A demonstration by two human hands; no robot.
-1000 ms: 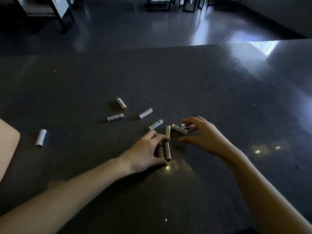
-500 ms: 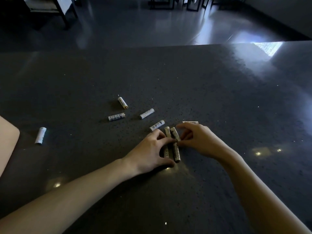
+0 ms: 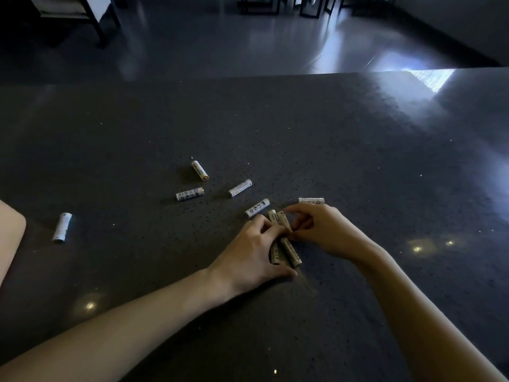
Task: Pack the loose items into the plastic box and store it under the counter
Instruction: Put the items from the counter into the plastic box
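Several white batteries lie scattered on the dark speckled counter [image 3: 330,139]. My left hand [image 3: 253,249] holds a small bundle of batteries [image 3: 289,250] against the counter, fingers curled over them. My right hand [image 3: 322,230] pinches the same bundle from the right side. Loose batteries lie nearby: one [image 3: 257,207] just beyond my left fingers, one [image 3: 311,200] behind my right hand, three more [image 3: 240,188] [image 3: 189,193] [image 3: 199,170] farther back, and one [image 3: 62,226] alone at the left. No plastic box is in view.
A pale rounded object [image 3: 11,238] pokes in at the left edge. The counter's far edge runs across the upper frame, with a glossy floor and chair legs [image 3: 99,31] beyond. Bright glare lies on the counter's far right corner [image 3: 429,78].
My right hand came left from a battery on the right and brought it to the bundle under my left hand. Both hands now meet over the gathered batteries.
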